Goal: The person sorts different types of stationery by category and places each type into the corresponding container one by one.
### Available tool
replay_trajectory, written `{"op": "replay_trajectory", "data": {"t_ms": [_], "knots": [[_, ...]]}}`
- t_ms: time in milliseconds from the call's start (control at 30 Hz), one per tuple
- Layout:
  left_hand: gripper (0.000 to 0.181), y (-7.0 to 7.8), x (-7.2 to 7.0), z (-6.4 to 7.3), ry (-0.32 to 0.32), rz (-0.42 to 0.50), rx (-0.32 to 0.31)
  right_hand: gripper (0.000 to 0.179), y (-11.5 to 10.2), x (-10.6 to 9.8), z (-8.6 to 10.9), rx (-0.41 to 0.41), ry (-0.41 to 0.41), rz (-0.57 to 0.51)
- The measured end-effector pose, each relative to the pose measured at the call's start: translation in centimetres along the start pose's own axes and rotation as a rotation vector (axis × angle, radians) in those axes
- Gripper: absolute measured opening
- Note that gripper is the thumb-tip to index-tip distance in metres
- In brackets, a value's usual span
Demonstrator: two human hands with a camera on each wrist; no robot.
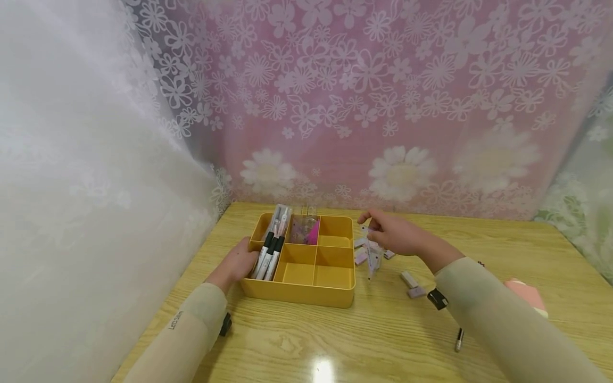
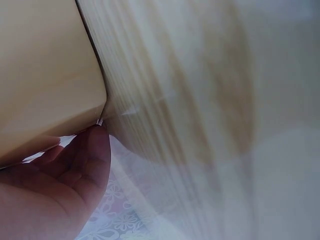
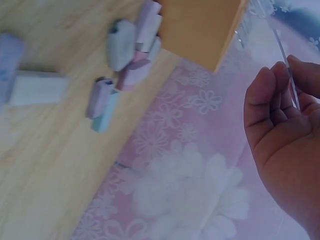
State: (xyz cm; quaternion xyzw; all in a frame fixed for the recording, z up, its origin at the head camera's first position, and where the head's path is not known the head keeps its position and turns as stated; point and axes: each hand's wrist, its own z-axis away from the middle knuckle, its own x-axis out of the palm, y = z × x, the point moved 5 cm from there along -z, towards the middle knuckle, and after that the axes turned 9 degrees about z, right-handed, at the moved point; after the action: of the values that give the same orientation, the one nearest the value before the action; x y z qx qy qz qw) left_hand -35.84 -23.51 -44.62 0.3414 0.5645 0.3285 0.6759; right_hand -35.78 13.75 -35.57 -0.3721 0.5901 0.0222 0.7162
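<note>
A yellow organizer box (image 1: 297, 294) stands on the table, divided into several compartments. My left hand (image 1: 238, 261) grips its left side; in the left wrist view the fingers (image 2: 92, 150) curl at the box's lower edge. Black-capped white markers (image 1: 268, 260) fill the front-left compartment, and pens in a clear sleeve (image 1: 278, 221) lean in the back-left one. Clear rulers and a pink piece (image 1: 313, 232) stand in the back-middle compartment. To the right of the box, my right hand (image 1: 394, 232) pinches a clear set square (image 1: 371, 258) between thumb and fingers, seen edge-on in the right wrist view.
Several small erasers (image 3: 137, 55) lie on the table beside the box's right side, under the right hand. Further right are two more erasers (image 1: 413, 284), a black clip-like item (image 1: 437, 299), a short pen-like stick (image 1: 459, 340) and a pink item (image 1: 525, 295). A flowered curtain (image 1: 335, 106) hangs behind.
</note>
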Motion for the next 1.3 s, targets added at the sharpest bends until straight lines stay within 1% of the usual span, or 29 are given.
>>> {"op": "replay_trajectory", "data": {"t_ms": [100,333,467,633,767,967,1067,1300], "knots": [[0.049,0.0,0.0,0.0,-0.003,0.009,0.000,0.029,-0.7,-0.7,-0.8,-0.019,0.017,-0.005],[0.050,0.1,-0.1,0.1,0.000,0.016,-0.006,0.025,-2.4,-2.2,-3.1,0.003,0.065,0.062],[0.048,0.3,-0.1,0.1,0.009,-0.003,0.000,0.026,-3.5,-2.8,-4.6,0.016,0.081,0.038],[0.047,0.3,-0.1,0.1,0.007,-0.013,0.004,0.027,-4.4,-2.7,-6.7,0.066,0.100,0.006],[0.048,0.3,-0.1,0.2,-0.003,0.000,0.005,0.030,-5.1,-2.4,-8.2,0.120,0.141,-0.034],[0.047,0.3,-0.1,0.3,-0.004,0.012,0.004,0.034,-6.1,-1.1,-10.1,0.145,0.195,-0.094],[0.048,0.2,-0.1,0.3,-0.005,0.016,-0.001,0.035,-6.2,0.1,-11.0,0.161,0.185,-0.126],[0.050,0.3,0.0,0.3,-0.003,0.010,-0.013,0.032,-6.3,2.7,-12.3,0.164,0.157,-0.085]]}}
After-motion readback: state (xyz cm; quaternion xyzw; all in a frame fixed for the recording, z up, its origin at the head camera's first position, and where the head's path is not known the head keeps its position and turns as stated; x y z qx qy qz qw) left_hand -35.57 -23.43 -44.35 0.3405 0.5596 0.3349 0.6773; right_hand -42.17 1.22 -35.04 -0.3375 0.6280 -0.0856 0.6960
